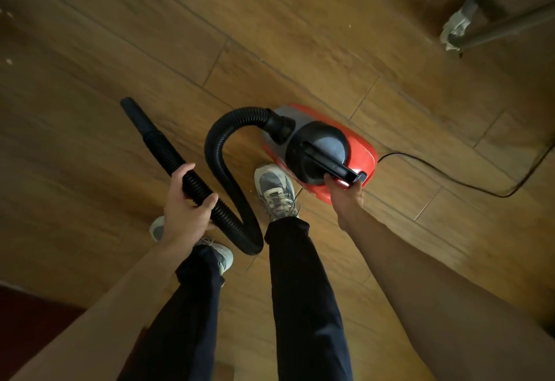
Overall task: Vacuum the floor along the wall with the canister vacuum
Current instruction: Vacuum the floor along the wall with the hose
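A red and grey canister vacuum (357, 146) stands on the wooden floor in front of my feet. Its black carry handle (327, 162) runs across the top, and my right hand (345, 197) has its fingers under the near end of that handle. A black ribbed hose (223, 152) arcs from the canister's front, loops down past my right shoe and back up to the left. My left hand (187, 200) is shut on the hose below the smooth black nozzle (135, 113), which points up-left above the floor.
A black power cord (450, 176) trails right from the canister. Grey metal legs of furniture with a taped foot (456, 30) stand at the top right. A dark red mat (27, 320) lies at the bottom left. My shoes (274, 190) are beside the hose loop.
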The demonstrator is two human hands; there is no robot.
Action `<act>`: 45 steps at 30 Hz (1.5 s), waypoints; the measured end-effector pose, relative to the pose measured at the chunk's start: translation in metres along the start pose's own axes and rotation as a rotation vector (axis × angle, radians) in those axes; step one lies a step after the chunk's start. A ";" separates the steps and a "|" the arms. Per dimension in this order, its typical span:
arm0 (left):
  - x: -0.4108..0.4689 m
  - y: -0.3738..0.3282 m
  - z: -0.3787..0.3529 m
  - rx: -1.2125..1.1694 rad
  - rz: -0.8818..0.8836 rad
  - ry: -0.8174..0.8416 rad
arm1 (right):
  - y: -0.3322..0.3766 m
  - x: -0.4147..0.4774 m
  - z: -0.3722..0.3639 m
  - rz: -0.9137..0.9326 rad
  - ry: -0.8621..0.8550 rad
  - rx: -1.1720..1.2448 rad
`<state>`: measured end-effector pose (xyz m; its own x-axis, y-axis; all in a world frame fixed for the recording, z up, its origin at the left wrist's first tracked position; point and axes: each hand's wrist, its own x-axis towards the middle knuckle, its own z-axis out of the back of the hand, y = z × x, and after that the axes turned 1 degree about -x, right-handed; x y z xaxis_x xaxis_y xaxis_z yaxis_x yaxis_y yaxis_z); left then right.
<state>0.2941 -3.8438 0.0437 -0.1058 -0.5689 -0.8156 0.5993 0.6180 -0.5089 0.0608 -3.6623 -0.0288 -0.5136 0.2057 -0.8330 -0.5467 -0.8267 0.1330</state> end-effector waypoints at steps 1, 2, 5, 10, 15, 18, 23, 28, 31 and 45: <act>0.000 0.000 -0.002 -0.013 0.021 0.003 | -0.001 0.003 -0.001 0.024 -0.014 0.004; 0.001 0.001 -0.003 -0.022 0.032 0.007 | -0.003 0.005 -0.001 0.044 -0.018 0.016; 0.003 0.003 -0.004 0.009 0.010 0.016 | -0.010 0.008 -0.005 0.077 -0.031 0.068; 0.004 0.004 -0.012 0.015 0.031 0.021 | -0.014 0.012 -0.011 0.060 0.002 0.166; 0.003 0.008 -0.019 -0.007 0.033 0.032 | -0.017 0.017 -0.012 0.049 0.013 0.140; -0.002 0.009 -0.020 -0.028 0.049 0.047 | -0.016 0.017 -0.009 0.096 0.017 0.083; -0.012 0.009 -0.008 -0.069 0.047 0.056 | -0.002 0.001 0.014 -0.027 0.233 -0.136; -0.023 0.002 0.005 -0.026 -0.027 0.048 | 0.041 -0.055 0.025 -0.017 0.682 -0.699; -0.027 -0.003 0.014 -0.083 -0.030 0.068 | 0.087 -0.091 -0.003 0.161 0.812 -0.638; -0.056 0.019 0.098 -0.208 -0.189 0.135 | 0.164 -0.244 -0.212 0.644 1.053 -0.932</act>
<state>0.3892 -3.8534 0.1062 -0.3124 -0.6161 -0.7231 0.3852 0.6136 -0.6893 0.2370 -3.9588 0.0826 0.4087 -0.4198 -0.8104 0.3742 -0.7328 0.5683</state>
